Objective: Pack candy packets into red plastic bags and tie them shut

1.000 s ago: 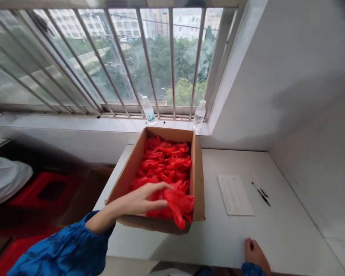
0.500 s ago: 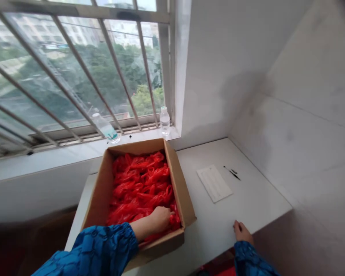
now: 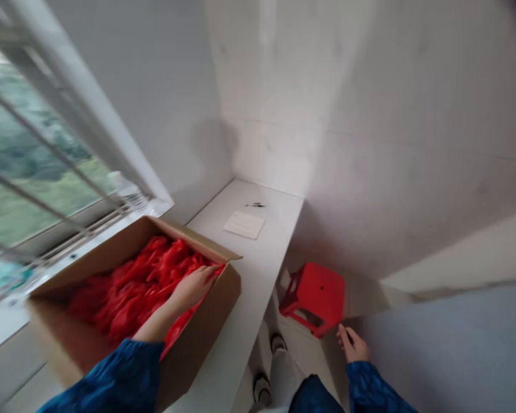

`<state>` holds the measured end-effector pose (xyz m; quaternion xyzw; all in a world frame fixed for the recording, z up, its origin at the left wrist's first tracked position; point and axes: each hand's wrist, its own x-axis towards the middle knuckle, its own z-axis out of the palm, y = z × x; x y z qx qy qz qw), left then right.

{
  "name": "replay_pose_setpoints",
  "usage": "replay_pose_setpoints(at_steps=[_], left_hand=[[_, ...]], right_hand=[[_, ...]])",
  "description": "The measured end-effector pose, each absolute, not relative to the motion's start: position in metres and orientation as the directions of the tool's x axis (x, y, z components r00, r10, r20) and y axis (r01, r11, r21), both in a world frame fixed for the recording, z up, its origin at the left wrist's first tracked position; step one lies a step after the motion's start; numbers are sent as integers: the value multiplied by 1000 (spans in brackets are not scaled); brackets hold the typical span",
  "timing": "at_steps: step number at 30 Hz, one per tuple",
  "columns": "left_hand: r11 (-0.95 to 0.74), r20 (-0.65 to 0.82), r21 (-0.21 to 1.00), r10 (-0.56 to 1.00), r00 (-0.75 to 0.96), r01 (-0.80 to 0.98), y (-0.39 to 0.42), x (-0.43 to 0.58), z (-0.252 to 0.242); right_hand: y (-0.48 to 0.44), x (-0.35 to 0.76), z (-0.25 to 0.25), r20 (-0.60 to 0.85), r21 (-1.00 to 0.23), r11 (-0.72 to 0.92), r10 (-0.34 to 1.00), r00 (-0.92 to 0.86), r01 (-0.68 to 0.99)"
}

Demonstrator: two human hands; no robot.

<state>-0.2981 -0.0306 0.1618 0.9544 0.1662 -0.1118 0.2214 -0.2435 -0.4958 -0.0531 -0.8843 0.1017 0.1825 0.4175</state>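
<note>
An open cardboard box [image 3: 212, 307] on the white table holds a heap of crumpled red plastic bags [image 3: 137, 287]. My left hand [image 3: 195, 287] reaches into its right corner, with fingers closed on a red plastic bag; the fingertips are partly hidden in the red film. Away from the table, my right hand [image 3: 353, 344] hangs low over the floor, near a red plastic stool [image 3: 322, 292]. Its fingers are curled in toward the thumb, and nothing shows in them.
On the white table [image 3: 264, 258] lie a sheet of paper [image 3: 245, 225] and a black pen [image 3: 255, 205]. A clear bottle [image 3: 126, 189] stands on the sill by the barred window. Walls close in the far end. My feet [image 3: 262, 387] are beside the table.
My view has swung right, bringing the stool and floor into sight. The box now appears further left and turned. My left hand is still among the bags; my right hand stays off the table.
</note>
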Motion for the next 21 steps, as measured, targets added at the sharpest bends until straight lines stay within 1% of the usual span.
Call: replay_pose_setpoints(at_steps=[2, 3, 4, 5, 6, 8, 10, 12, 14, 15, 18, 21], left_hand=[[-879, -193, 349, 273, 942, 326, -47, -294, 179], [-889, -87, 357, 276, 957, 288, -59, -293, 183], [-899, -14, 367, 250, 968, 238, -77, -292, 184], [-906, 1, 387, 185, 983, 170, -98, -292, 182], [-899, -31, 428, 89, 996, 93, -123, -293, 178], [-851, -152, 524, -121, 981, -24, -184, -293, 163], [-803, -306, 587, -342, 888, -107, -253, -294, 145], [-794, -460, 578, -507, 729, -187, -324, -294, 128], [-803, -569, 533, -573, 590, -266, -396, -293, 112], [-806, -596, 511, -583, 552, -300, -432, -294, 106], [-796, -593, 481, -605, 532, -368, -543, -302, 91], [-786, -580, 480, -618, 531, -390, -655, -327, 83]], right_hand=[[-528, -252, -41, -388, -717, -592, -100, 916, -368], [-544, -255, -36, -381, -724, -575, -129, 916, -382], [-561, -259, -30, -376, -729, -562, -150, 915, -391], [-578, -265, -25, -372, -733, -554, -160, 914, -395], [-594, -271, -20, -370, -735, -552, -159, 915, -393], [-626, -290, -9, -366, -734, -565, -136, 921, -376], [-659, -314, 2, -371, -725, -589, -102, 923, -357], [-698, -343, 12, -393, -704, -610, -91, 915, -363], [-747, -376, 20, -424, -674, -622, -118, 898, -399], [-775, -394, 23, -436, -657, -624, -144, 888, -424], [-872, -456, 28, -460, -608, -615, -243, 854, -502], [-971, -520, 27, -488, -577, -587, -309, 816, -568]])
